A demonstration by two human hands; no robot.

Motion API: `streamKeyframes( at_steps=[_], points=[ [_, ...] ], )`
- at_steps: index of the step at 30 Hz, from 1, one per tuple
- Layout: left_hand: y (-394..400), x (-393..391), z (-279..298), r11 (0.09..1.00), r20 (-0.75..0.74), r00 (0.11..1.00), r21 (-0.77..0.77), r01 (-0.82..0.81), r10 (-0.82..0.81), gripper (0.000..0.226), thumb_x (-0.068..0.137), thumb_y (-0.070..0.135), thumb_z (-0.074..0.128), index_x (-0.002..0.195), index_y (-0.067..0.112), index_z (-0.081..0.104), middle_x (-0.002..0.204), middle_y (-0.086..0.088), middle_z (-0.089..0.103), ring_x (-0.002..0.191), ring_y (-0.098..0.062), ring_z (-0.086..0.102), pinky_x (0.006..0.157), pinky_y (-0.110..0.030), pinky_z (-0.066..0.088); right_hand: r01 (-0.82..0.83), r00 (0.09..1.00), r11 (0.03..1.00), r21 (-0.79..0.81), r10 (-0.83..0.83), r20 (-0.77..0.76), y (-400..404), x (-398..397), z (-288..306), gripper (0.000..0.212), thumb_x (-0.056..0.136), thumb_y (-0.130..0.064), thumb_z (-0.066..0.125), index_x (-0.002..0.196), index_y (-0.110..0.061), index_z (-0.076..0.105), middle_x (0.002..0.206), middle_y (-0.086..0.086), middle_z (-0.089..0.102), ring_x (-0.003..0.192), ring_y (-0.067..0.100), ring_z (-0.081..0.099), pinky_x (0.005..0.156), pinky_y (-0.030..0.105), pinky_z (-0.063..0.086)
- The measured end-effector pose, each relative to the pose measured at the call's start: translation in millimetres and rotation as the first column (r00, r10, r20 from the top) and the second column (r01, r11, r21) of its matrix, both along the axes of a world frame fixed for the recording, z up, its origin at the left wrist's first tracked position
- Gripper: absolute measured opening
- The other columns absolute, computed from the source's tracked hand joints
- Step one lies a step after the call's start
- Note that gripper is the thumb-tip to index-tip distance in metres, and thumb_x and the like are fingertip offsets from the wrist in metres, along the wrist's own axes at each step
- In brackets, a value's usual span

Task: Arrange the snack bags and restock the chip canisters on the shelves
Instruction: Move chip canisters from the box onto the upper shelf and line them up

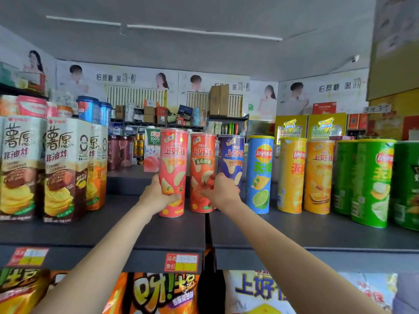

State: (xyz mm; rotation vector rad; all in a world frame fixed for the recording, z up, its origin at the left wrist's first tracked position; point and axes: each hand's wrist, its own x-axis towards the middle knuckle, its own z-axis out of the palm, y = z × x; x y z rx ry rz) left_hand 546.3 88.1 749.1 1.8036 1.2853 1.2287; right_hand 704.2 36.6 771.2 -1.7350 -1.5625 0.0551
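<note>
The left hand (158,196) is gripping a pink chip canister (172,173) standing upright on the dark shelf (136,232). The right hand (223,191) is curling around the purple canister (231,159), its fingers touching the red canister (201,173) standing between the two.

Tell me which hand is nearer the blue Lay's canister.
Right. The right hand is wrapped around the purple canister standing directly beside the blue Lay's canister. The left hand grips the pink canister, two canisters farther left.
</note>
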Motion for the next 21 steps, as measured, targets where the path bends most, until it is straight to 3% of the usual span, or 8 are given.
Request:
streamKeyframes(
  at_steps=[2, 6, 15, 17, 19, 21],
  points=[
    [3, -1, 0, 1.000, -0.014, 1.000, -0.008, 0.002, -0.003, 0.082, 0.077, 0.021, 0.076, 0.142, 0.019, 0.025, 0.136, -0.005, 0.048, 0.124, -0.027, 0.047, 0.102, -0.047, 0.041, 0.037, 0.996, 0.999, -0.011, -0.036, 0.076, 5, -4, -6, 0.045, 0.089, -0.033, 0.060, 0.118, 0.000, 0.050, 0.119, 0.017, 0.058, 0.117, 0.032, 0.051, 0.097, 0.037, 0.040],
    [7, -3, -1, 1.000, -0.026, 0.999, -0.001, -0.019, 0.019, 0.074, 0.079, 0.018, 0.073, 0.139, 0.016, 0.030, 0.136, -0.006, 0.049, 0.124, -0.027, 0.048, 0.102, -0.045, 0.041, 0.106, 0.991, 0.994, 0.013, -0.107, 0.078, 18, -8, -14, 0.042, 0.090, -0.034, 0.059, 0.117, -0.003, 0.053, 0.119, 0.014, 0.060, 0.115, 0.028, 0.052, 0.087, 0.031, 0.041],
    [26, 1, 3, 0.993, -0.109, 0.988, -0.037, -0.116, 0.111, 0.067, 0.085, 0.021, 0.067, 0.139, 0.014, 0.029, 0.137, -0.008, 0.048, 0.124, -0.031, 0.047, 0.098, -0.044, 0.043, 0.090, 0.996, 0.996, -0.024, -0.089, 0.031, 37, -13, -21, 0.041, 0.087, -0.024, 0.065, 0.119, -0.003, 0.051, 0.119, 0.014, 0.060, 0.108, 0.030, 0.059, 0.084, 0.034, 0.047],
    [26, 3, 6, 0.987, -0.139, 0.978, -0.025, -0.160, 0.155, 0.068, 0.085, 0.020, 0.066, 0.140, 0.013, 0.027, 0.137, -0.011, 0.047, 0.123, -0.033, 0.047, 0.099, -0.045, 0.043, 0.066, 0.997, 0.998, -0.009, -0.065, 0.048, 31, -11, -17, 0.034, 0.088, -0.023, 0.063, 0.114, -0.002, 0.054, 0.117, 0.015, 0.061, 0.107, 0.030, 0.059, 0.083, 0.033, 0.045],
    [16, 6, 12, 0.965, -0.171, 0.950, 0.036, -0.261, 0.263, 0.072, 0.085, 0.022, 0.066, 0.143, 0.012, 0.024, 0.138, -0.016, 0.043, 0.125, -0.037, 0.044, 0.101, -0.047, 0.041, 0.027, 0.997, 0.999, 0.026, -0.029, 0.072, 20, -6, -13, 0.020, 0.090, -0.023, 0.060, 0.096, -0.003, 0.058, 0.111, 0.015, 0.063, 0.105, 0.029, 0.059, 0.082, 0.030, 0.041],
    [-5, 14, 20, 0.921, -0.104, 0.921, 0.157, -0.357, 0.375, 0.069, 0.086, 0.021, 0.064, 0.142, 0.011, 0.025, 0.138, -0.018, 0.038, 0.127, -0.038, 0.039, 0.104, -0.049, 0.037, -0.035, 0.998, 0.994, 0.106, 0.028, 0.062, 2, 1, -7, 0.019, 0.090, -0.021, 0.057, 0.086, -0.003, 0.059, 0.102, 0.017, 0.066, 0.098, 0.032, 0.061, 0.073, 0.030, 0.042]
  ],
)
